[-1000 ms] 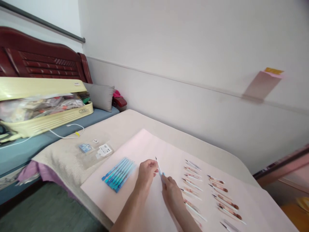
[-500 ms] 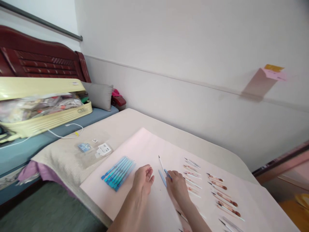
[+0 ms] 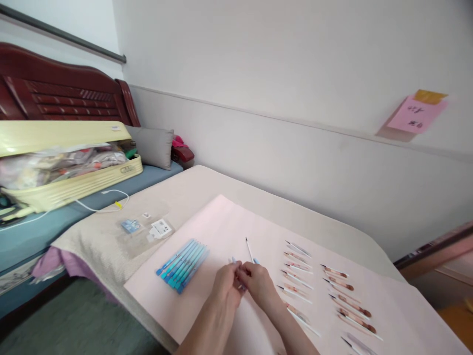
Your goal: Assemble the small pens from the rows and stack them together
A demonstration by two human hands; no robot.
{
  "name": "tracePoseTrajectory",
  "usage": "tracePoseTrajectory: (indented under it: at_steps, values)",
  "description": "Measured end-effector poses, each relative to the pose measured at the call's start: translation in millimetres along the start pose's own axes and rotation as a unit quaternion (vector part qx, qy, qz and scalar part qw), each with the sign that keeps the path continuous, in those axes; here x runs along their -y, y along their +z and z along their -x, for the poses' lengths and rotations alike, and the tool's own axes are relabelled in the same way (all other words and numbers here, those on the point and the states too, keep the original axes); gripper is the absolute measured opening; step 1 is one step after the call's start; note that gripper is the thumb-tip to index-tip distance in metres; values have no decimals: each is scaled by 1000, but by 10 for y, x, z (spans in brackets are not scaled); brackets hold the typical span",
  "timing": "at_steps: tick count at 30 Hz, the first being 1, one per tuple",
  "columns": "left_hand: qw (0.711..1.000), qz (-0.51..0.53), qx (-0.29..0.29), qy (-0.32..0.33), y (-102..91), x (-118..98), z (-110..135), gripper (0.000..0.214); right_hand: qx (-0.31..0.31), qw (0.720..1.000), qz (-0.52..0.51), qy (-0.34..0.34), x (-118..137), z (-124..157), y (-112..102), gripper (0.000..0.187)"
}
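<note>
My left hand (image 3: pixel 227 283) and my right hand (image 3: pixel 258 282) meet over a pale pink sheet (image 3: pixel 221 231), fingers pinched together. My right hand grips a thin blue brush (image 3: pixel 250 252) whose white tip points up and away. My left hand pinches a small light-blue piece (image 3: pixel 233 260) next to it, perhaps the brush's cap. A row of blue brushes (image 3: pixel 183 265) lies left of my hands. Several pink and brown brushes (image 3: pixel 325 291) lie in rows to the right.
The sheet lies on a beige cloth-covered table (image 3: pixel 173 197) against the white wall. Small clear packets (image 3: pixel 148 229) lie at the table's left end. An open yellow case (image 3: pixel 74 185) sits on a bed (image 3: pixel 29 231) to the left. A pink note (image 3: pixel 417 114) hangs on the wall.
My hands parted half a second ago, the left one open near a blue cap on the sheet. Now they are together again, the left pinching the blue piece beside the brush.
</note>
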State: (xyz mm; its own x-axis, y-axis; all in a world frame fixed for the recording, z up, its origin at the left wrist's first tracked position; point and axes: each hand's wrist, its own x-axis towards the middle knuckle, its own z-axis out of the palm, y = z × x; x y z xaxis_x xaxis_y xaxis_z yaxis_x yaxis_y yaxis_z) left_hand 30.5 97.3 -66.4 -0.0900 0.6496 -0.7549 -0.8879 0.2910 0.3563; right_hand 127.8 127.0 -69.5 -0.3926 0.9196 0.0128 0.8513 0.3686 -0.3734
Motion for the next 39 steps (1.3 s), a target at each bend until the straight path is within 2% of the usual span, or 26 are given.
tracePoseTrajectory:
  at_steps: [3,5,10,13,16,19,21,25,31,36,39]
  values:
    - [999,33,24,27,-1,-55,6,5,-27,998,30,41,-68,-175,-56,32]
    - [998,47,32,35,-18,-111,11,7,-36,994,61,80,-148,-355,-55,30]
    - [997,52,44,34,-41,-190,11,8,-1,989,91,120,-191,-801,43,23]
    - [996,64,44,38,-51,-217,-18,8,15,990,77,113,-89,-889,41,20]
    - [993,97,36,59,-69,-270,-58,7,21,996,41,70,24,-710,-52,18]
    - [986,136,22,91,-71,-334,-81,4,20,1000,-10,4,80,-290,-158,22]
    - [983,152,17,105,-62,-362,-77,5,-18,994,-95,-42,81,24,-197,22]
    - [979,162,17,121,-44,-359,-37,7,-17,989,-142,-45,66,427,-209,18]
    - [983,147,21,107,-32,-321,-9,5,-28,990,-130,-36,83,473,-220,17]
    - [979,150,13,135,-37,-358,-27,6,-33,991,-123,-32,96,467,-223,16]
    - [982,138,21,127,-35,-355,-30,6,-39,990,-126,-41,104,436,-199,16]
